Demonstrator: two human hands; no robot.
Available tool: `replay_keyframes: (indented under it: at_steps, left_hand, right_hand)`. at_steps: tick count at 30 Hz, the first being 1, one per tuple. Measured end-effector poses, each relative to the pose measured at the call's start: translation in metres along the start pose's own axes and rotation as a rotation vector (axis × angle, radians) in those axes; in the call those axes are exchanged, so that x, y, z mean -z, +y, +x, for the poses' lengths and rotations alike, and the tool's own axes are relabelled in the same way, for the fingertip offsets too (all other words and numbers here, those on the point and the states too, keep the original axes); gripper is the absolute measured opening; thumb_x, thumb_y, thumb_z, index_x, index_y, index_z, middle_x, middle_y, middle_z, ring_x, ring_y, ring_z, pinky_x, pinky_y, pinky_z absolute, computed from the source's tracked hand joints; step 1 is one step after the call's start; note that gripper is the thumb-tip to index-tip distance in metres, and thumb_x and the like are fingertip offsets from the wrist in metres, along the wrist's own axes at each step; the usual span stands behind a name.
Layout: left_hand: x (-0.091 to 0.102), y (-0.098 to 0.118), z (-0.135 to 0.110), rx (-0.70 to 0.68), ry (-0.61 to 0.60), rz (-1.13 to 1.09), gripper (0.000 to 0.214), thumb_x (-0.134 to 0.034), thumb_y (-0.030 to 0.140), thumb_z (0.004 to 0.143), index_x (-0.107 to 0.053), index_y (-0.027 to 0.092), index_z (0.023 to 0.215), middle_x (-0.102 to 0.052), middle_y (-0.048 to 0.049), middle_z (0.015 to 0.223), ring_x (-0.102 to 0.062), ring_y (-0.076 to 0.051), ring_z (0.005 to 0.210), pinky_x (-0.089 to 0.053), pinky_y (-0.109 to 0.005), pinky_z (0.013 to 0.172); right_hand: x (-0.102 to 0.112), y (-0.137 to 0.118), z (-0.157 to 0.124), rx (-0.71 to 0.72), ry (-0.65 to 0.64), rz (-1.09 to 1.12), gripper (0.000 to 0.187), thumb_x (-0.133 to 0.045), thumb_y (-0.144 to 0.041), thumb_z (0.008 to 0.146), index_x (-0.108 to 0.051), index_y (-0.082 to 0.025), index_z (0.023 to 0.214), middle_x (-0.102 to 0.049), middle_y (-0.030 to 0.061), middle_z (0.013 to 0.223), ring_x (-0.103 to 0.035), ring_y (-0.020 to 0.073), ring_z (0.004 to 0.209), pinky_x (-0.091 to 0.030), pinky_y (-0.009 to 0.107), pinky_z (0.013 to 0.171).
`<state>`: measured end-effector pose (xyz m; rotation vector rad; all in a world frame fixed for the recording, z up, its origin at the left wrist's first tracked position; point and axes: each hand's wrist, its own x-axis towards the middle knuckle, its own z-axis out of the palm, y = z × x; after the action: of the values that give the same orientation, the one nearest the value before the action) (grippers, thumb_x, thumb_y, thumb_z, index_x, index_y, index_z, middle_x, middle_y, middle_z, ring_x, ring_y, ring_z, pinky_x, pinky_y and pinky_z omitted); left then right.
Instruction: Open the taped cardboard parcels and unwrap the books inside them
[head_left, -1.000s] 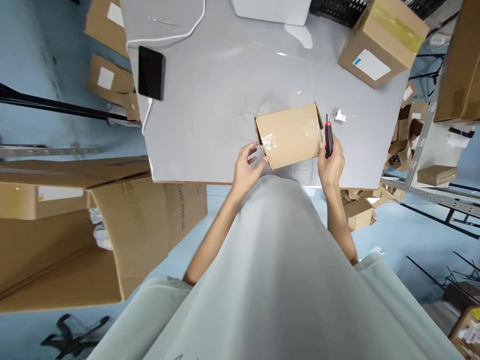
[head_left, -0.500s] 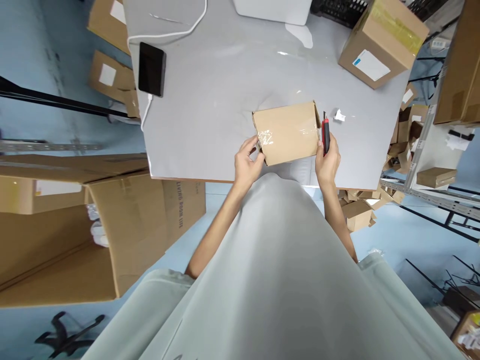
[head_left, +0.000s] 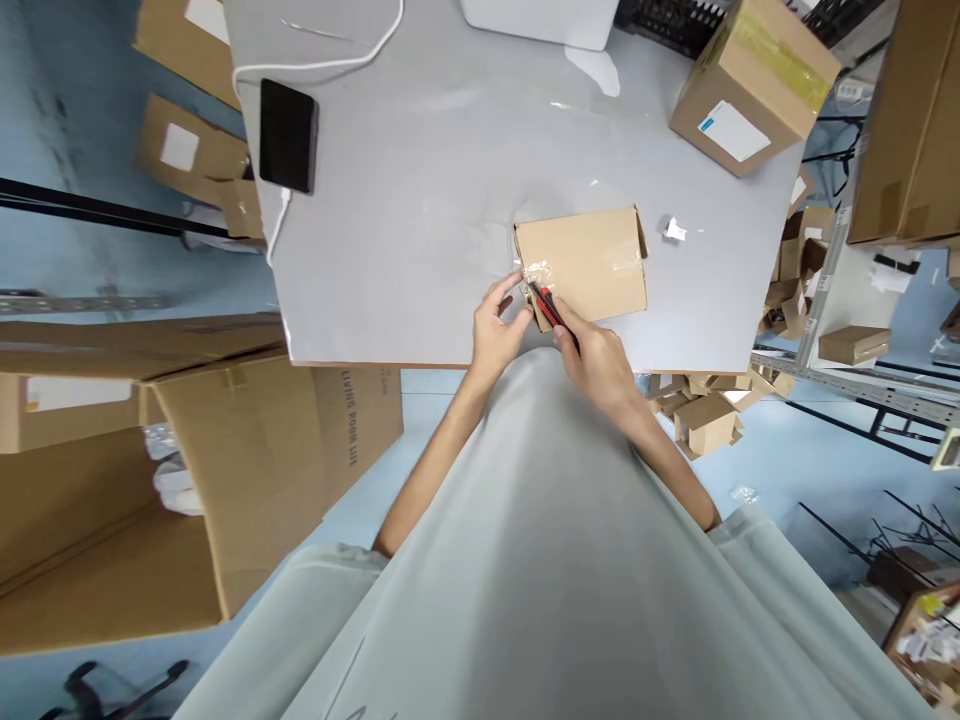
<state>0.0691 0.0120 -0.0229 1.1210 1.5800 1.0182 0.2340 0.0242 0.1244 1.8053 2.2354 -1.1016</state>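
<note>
A small brown cardboard box (head_left: pixel 600 255) lies near the front edge of the grey table (head_left: pixel 397 230), with clear tape across its left end. My left hand (head_left: pixel 496 325) is at that end, fingers curled round the box's left edge and thumb by its lower corner. In my right hand (head_left: pixel 600 360) is a red and black utility knife (head_left: pixel 551 308), its tip at the taped left end of the box. Whether the blade is in the tape, I cannot tell. The box's right end has a flap edge standing out.
A black phone (head_left: pixel 289 136) on a white cable lies at the table's left. A taped carton (head_left: pixel 750 90) stands back right, and a scrap of white paper (head_left: pixel 674 230) lies right of the small box. A large open carton (head_left: pixel 255 480) stands on the floor at left.
My right hand has moved left from the box's right end, bringing the utility knife to the taped left end. My left hand stays at the left edge.
</note>
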Motion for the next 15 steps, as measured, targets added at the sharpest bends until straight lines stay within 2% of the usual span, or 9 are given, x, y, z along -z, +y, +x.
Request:
replay_keyframes:
  at_steps: [4,8,12,15]
  left_hand:
    - [0.001,0.000,0.001,-0.001,-0.001,-0.022,0.052,-0.071,0.050,0.098,-0.070,0.031,0.146,-0.069,-0.0102,0.156,-0.061,-0.031,0.150,-0.051,-0.056,0.125]
    - [0.002,0.001,0.001,-0.010,-0.031,-0.031,0.053,-0.070,0.053,0.099,-0.069,0.030,0.147,-0.067,-0.0106,0.157,-0.060,-0.031,0.151,-0.051,-0.055,0.125]
    - [0.005,0.000,0.000,-0.014,-0.042,-0.030,0.053,-0.069,0.056,0.102,-0.068,0.031,0.149,-0.066,-0.0107,0.158,-0.060,-0.031,0.151,-0.052,-0.054,0.124]
    - [0.005,-0.002,0.000,-0.030,-0.045,-0.047,0.051,-0.068,0.058,0.103,-0.069,0.032,0.148,-0.067,-0.0101,0.158,-0.061,-0.031,0.150,-0.051,-0.055,0.124]
  right_hand:
    - [0.004,-0.014,0.003,-0.030,-0.048,-0.102,0.061,-0.036,-0.019,0.112,-0.045,-0.024,0.172,-0.084,0.0086,0.126,-0.079,0.0267,0.111,-0.060,0.036,0.096]
    - [0.008,-0.039,0.002,-0.116,-0.139,-0.246,0.062,-0.033,-0.015,0.113,-0.040,-0.021,0.174,-0.081,0.0130,0.130,-0.078,0.0267,0.112,-0.059,0.038,0.100]
    - [0.005,-0.067,0.006,-0.203,-0.194,-0.412,0.064,-0.043,-0.018,0.114,-0.031,-0.018,0.177,-0.079,0.0205,0.129,-0.079,0.0270,0.109,-0.061,0.039,0.100]
    - [0.003,-0.082,0.011,-0.224,-0.218,-0.459,0.068,-0.049,-0.020,0.113,-0.027,-0.014,0.178,-0.079,0.0235,0.126,-0.081,0.0281,0.108,-0.064,0.038,0.096]
